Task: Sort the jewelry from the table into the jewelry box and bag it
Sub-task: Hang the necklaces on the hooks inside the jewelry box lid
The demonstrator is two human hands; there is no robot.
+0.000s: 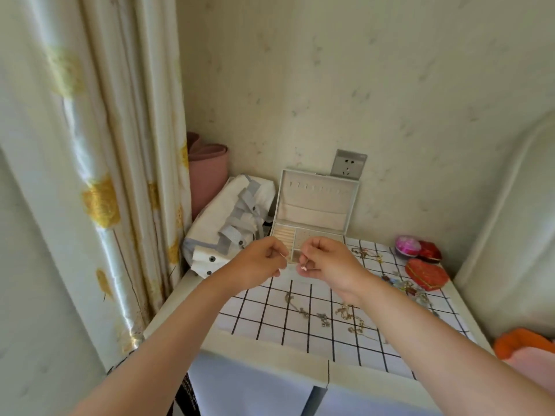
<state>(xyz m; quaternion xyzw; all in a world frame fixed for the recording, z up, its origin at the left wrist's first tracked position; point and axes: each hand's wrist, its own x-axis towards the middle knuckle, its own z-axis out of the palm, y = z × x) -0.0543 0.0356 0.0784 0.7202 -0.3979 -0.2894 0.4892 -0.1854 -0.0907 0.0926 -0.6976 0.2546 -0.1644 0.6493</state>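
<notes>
- Left hand (257,263) and right hand (332,263) are both pinching a fine pendant necklace (303,267) between them.
- Loosening either pinch risks dropping it short of the jewelry box (313,210).

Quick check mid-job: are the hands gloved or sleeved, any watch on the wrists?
No gloves on the left hand or right hand. Both forearms are bare to the frame edge, no sleeves in view. No watch or bracelet shows on either wrist; rings cannot be told.
</notes>
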